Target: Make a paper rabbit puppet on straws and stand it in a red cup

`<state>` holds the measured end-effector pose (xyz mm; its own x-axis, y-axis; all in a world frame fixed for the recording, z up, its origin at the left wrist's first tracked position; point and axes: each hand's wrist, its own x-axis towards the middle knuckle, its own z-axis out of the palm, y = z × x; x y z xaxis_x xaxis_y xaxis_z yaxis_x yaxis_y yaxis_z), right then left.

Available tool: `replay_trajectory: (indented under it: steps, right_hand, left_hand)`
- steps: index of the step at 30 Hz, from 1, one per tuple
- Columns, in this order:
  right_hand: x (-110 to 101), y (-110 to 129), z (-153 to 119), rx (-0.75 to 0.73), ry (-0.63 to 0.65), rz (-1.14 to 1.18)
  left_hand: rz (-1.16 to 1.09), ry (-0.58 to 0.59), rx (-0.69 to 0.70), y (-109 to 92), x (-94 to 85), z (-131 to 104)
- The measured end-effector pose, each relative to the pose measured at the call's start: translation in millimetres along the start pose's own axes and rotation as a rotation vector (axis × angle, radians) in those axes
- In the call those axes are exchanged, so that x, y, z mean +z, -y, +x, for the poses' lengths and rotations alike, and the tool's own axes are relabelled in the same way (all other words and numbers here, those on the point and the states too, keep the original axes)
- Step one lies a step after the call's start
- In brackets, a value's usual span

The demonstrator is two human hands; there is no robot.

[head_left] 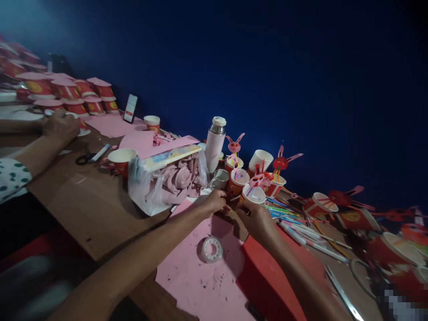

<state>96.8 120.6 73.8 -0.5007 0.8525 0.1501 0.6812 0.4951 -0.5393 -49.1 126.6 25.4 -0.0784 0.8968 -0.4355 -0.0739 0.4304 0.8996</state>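
Note:
My left hand [216, 203] reaches over the pink paper [214, 285], its fingers drawn together. Whatever they pinch, if anything, is too small to make out. Close by on the right, my right hand [259, 218] has its fingers curled down, and their tips are partly hidden. Just behind it stands a paper cup [253, 195] with a pink rabbit figure; I cannot tell whether the fingers touch it. A roll of clear tape [211, 249] lies on the pink paper. Beside that paper is a red sheet [267, 276], partly under my right forearm.
Colored pens [284, 209] and scissors [343, 292] lie at right, near several rabbit cups [321, 205]. A thermos [216, 142], a metal mug [220, 179] and a plastic bag [143, 187] stand behind my hands. Another person's hand [62, 129] works at left, near stacked cups [68, 91].

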Motion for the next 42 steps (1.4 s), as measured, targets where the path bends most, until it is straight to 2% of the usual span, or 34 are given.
replay_trajectory:
  steps: [7,11,18,24,33,42]
  right_hand:
    - [32,-17,-1,0.158,-0.082,0.329]
    - [43,-22,-2,0.283,-0.139,0.51]
    - [53,-28,0,0.439,-0.127,0.615]
    - [62,-29,-1,0.465,-0.108,0.557]
    - [54,-27,-6,0.317,-0.263,0.186]
    - [54,-26,-5,0.288,-0.209,-0.063]
  left_hand:
    - [0.134,0.0,0.005,4,0.9,5]
    - [0.223,0.012,0.015,3,0.9,5]
    - [0.342,0.013,0.029,0,4.2,0]
    - [0.406,0.027,0.04,0,7.2,-5]
    - [0.412,0.051,0.085,4,6.5,-3]
    - [0.427,0.04,0.088,1,7.8,-8]
